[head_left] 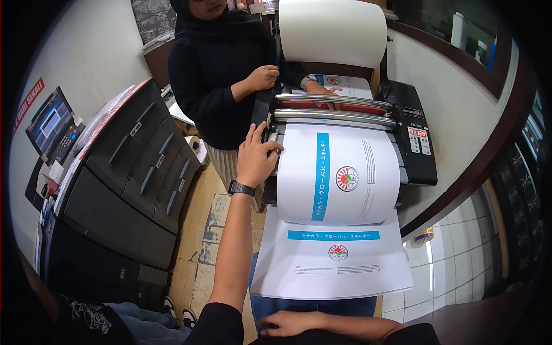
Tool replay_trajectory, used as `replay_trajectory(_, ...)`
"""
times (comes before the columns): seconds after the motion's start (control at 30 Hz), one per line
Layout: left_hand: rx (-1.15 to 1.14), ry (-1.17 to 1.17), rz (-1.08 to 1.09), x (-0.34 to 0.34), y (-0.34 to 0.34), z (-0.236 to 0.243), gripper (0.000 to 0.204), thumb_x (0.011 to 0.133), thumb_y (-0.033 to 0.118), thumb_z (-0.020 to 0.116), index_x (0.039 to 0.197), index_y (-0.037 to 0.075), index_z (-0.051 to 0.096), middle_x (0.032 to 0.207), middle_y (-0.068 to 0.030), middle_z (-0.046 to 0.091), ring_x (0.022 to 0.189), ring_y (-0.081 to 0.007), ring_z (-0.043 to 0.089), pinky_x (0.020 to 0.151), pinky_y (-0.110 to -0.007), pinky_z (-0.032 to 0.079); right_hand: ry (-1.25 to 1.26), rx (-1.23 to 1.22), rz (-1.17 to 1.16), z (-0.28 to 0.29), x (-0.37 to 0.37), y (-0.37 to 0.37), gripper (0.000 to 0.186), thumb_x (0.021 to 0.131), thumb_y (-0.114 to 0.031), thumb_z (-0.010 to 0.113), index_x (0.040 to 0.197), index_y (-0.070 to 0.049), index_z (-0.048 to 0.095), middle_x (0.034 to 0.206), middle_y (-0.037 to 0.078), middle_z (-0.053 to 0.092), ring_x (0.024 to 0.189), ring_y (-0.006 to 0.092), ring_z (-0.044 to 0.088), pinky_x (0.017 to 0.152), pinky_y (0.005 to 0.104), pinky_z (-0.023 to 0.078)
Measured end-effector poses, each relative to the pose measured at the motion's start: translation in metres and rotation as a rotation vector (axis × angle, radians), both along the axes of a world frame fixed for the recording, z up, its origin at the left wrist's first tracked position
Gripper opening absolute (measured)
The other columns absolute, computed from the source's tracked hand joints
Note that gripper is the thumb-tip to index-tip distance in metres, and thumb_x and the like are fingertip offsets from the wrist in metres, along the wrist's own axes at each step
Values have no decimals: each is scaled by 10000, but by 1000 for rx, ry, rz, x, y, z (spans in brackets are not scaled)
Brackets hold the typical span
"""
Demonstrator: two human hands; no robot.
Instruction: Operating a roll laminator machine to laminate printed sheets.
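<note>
My left hand [257,156], with a dark watch [241,188] on its wrist, rests on the left side frame of a black roll laminator [409,150]. Its fingers are spread, the thumb near the sheet's left edge. A white printed sheet [351,198] with a blue band and a round emblem curves down out of the chrome rollers [336,115]. Below it lie similar printed sheets [339,282], over my jeans. My right hand [284,323] lies loosely across my front, away from the sheets, fingers apart and holding nothing visible.
Across the machine, a person in dark clothes [215,75] has one hand on a sheet behind the rollers, the other by the side frame. A large white film roll [333,31] sits on top. A dark copier [126,167] stands left. Another person's jeans [144,322] show lower left.
</note>
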State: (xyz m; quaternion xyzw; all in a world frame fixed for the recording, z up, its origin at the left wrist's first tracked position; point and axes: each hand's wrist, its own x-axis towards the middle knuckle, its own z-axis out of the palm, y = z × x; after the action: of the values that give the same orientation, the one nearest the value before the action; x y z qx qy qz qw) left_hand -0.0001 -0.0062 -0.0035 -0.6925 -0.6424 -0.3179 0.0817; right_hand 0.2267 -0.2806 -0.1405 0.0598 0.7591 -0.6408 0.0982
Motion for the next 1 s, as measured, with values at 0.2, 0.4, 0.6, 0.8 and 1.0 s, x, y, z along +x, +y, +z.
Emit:
replay_trajectory(0.2, -33, 6, 14, 5, -3, 3, 238, 872, 157, 666, 998, 282, 825, 1635, -93, 396, 1555, -349, 265, 1157, -510, 346, -61, 176, -146, -39, 16, 12, 552, 1051, -431, 551, 1363, 25, 565, 1252, 210, 659, 1043, 360, 689, 919, 426, 548)
replay_trajectory(0.4, -23, 12, 11, 1, -2, 1, 226, 865, 156, 678, 989, 279, 822, 1633, -96, 397, 1555, -355, 264, 1155, -514, 347, -54, 105, -278, -37, 20, 12, 565, 1052, -483, 555, 1320, 11, 606, 1095, 182, 690, 988, 300, 686, 871, 402, 546)
replay_trajectory(0.6, -26, 1, 3, 4, -1, 2, 233, 864, 153, 666, 988, 274, 821, 1635, -98, 396, 1555, -364, 262, 1155, -519, 346, -70, 15, -418, -44, 30, 19, 521, 1031, -479, 608, 1218, 5, 661, 1046, 142, 686, 938, 253, 656, 849, 376, 532)
replay_trajectory(0.8, -20, 0, 6, 3, -2, 2, 240, 862, 157, 650, 988, 267, 821, 1636, -103, 396, 1558, -362, 257, 1157, -522, 343, 191, 51, -567, -68, 56, 28, 466, 1026, -433, 637, 1162, 12, 662, 1100, 112, 697, 995, 215, 650, 897, 366, 530)
replay_trajectory(1.0, -20, -8, 4, 3, -3, 1, 238, 863, 153, 646, 981, 261, 821, 1636, -101, 397, 1558, -357, 258, 1162, -522, 336, -9, -290, -712, -80, 91, 24, 484, 1039, -479, 589, 1070, -1, 662, 943, 85, 673, 947, 207, 659, 874, 352, 536)
